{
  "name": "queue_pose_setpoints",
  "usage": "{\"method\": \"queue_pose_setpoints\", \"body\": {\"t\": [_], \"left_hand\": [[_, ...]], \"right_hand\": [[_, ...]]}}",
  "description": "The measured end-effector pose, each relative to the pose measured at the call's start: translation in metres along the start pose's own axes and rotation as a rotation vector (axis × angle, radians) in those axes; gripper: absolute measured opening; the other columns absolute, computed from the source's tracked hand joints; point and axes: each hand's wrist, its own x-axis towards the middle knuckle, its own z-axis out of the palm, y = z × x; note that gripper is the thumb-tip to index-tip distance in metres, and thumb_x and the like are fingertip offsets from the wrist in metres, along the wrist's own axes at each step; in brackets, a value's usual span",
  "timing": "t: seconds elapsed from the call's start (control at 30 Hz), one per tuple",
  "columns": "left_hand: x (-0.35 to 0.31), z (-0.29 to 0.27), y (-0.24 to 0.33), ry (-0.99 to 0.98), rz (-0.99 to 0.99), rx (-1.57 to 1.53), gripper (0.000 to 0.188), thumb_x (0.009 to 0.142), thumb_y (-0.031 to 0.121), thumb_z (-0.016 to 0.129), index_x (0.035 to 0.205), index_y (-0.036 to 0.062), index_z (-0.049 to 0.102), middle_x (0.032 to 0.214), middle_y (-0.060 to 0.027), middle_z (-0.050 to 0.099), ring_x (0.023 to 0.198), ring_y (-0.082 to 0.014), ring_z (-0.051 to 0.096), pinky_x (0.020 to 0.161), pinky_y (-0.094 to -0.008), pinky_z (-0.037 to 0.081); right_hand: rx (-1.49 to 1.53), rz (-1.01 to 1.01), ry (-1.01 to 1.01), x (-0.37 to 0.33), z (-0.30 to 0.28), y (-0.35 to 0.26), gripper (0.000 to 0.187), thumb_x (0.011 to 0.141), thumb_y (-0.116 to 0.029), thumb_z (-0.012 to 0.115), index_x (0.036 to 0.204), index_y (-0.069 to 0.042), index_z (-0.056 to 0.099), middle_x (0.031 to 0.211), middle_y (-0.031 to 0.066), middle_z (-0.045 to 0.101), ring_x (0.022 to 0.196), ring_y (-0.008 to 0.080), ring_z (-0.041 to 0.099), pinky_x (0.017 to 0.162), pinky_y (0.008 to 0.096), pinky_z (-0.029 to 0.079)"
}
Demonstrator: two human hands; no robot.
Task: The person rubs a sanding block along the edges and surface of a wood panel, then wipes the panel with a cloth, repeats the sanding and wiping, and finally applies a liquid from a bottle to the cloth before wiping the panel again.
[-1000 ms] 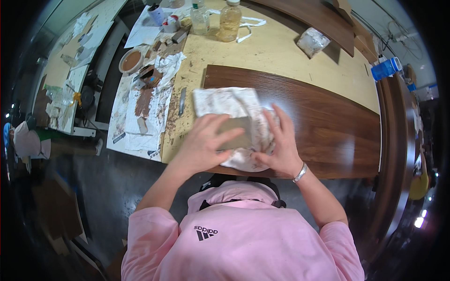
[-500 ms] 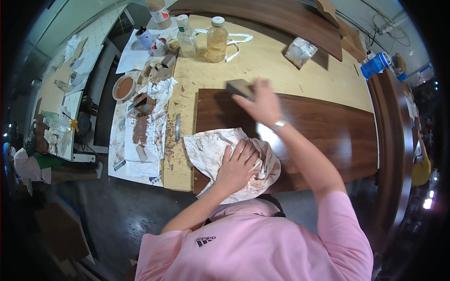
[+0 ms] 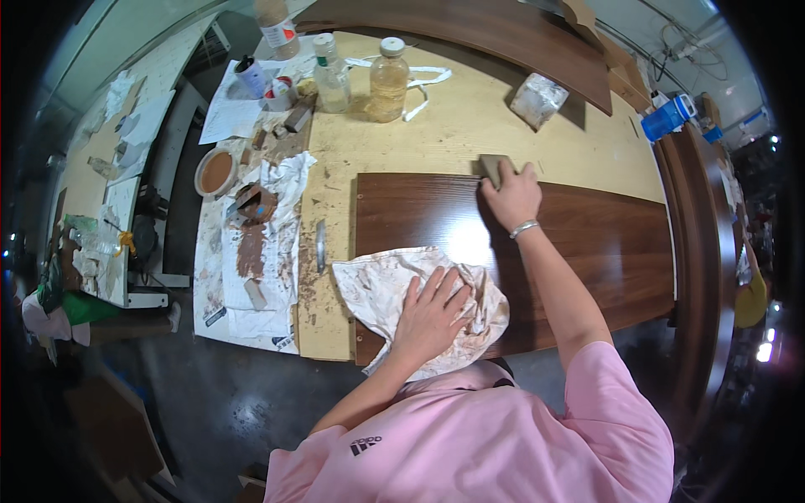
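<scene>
A dark brown wood-grain board (image 3: 587, 251) lies flat in front of me on the pale worktable. My right hand (image 3: 513, 198) grips a small grey-brown sanding block (image 3: 495, 170) at the far edge of this board. Over the board's near left part is spread a white cloth (image 3: 381, 281) with brown stains. My left hand (image 3: 432, 323) rests flat on that cloth, fingers apart, pressing on it without grasping anything. A bright reflection shows on the board between the two hands.
Left of the board are a thin metal strip (image 3: 320, 247), a tub of brown paste (image 3: 217, 173) and stained paper (image 3: 251, 293). Bottles, including a capped yellowish one (image 3: 389, 84), stand at the back. A wrapped block (image 3: 538, 101) sits near another long brown panel (image 3: 470, 29).
My right hand has moved right with the sanding block, from the board's far left part along its far edge. My left hand stays on the cloth; the whole view has shifted slightly.
</scene>
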Motion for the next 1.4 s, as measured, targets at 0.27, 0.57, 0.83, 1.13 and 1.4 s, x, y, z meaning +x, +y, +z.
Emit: {"method": "queue_pose_setpoints", "body": {"t": [0.27, 0.57, 0.83, 1.13, 1.4], "left_hand": [[0.008, -0.002, 0.005, -0.126, -0.041, 0.084, 0.052, 0.084, 0.035, 0.069, 0.131, 0.0142, 0.059, 0.150, -0.0131, 0.041, 0.142, -0.0339, 0.032, 0.114, -0.0590, 0.019], [0.027, 0.014, 0.014, -0.111, -0.037, 0.066, 0.051, 0.086, 0.037, 0.067, 0.131, 0.0125, 0.060, 0.151, -0.0141, 0.041, 0.142, -0.0358, 0.031, 0.113, -0.0612, 0.017], [0.185, 0.102, 0.103, -0.118, 0.136, 0.173, 0.055, 0.088, 0.036, 0.065, 0.137, 0.0120, 0.054, 0.155, -0.0137, 0.035, 0.144, -0.0353, 0.029, 0.115, -0.0601, 0.017], [0.214, 0.121, 0.144, -0.139, 0.001, 0.233, 0.055, 0.083, 0.029, 0.066, 0.133, 0.0100, 0.055, 0.151, -0.0134, 0.042, 0.143, -0.0342, 0.033, 0.116, -0.0581, 0.017], [0.217, 0.122, 0.146, -0.128, -0.072, 0.252, 0.054, 0.082, 0.025, 0.064, 0.132, 0.0089, 0.054, 0.148, -0.0142, 0.045, 0.142, -0.0346, 0.034, 0.117, -0.0572, 0.017]], "right_hand": [[0.374, -0.237, 0.018, -0.009, 0.039, -0.103, 0.049, 0.079, -0.044, 0.068, 0.115, -0.012, 0.062, 0.103, 0.0202, 0.057, 0.096, 0.0371, 0.058, 0.077, 0.0478, 0.050], [-0.304, 0.368, 0.091, 0.016, -0.028, 0.299, 0.046, 0.083, -0.042, 0.061, 0.118, -0.011, 0.063, 0.112, 0.0197, 0.059, 0.104, 0.0356, 0.056, 0.080, 0.0471, 0.053], [0.163, -0.114, 0.048, 0.006, -0.023, 0.249, 0.040, 0.078, -0.041, 0.067, 0.110, -0.019, 0.065, 0.101, 0.0191, 0.063, 0.096, 0.0345, 0.061, 0.079, 0.0470, 0.052], [-0.430, 0.483, 0.122, 0.040, -0.064, 0.627, 0.048, 0.085, -0.043, 0.062, 0.123, -0.014, 0.061, 0.111, 0.0216, 0.052, 0.102, 0.0360, 0.055, 0.078, 0.0466, 0.050], [-0.167, 0.610, 0.175, 0.061, -0.042, 0.631, 0.054, 0.085, -0.046, 0.064, 0.127, -0.012, 0.059, 0.115, 0.0223, 0.049, 0.108, 0.0381, 0.054, 0.085, 0.0502, 0.050]]}}
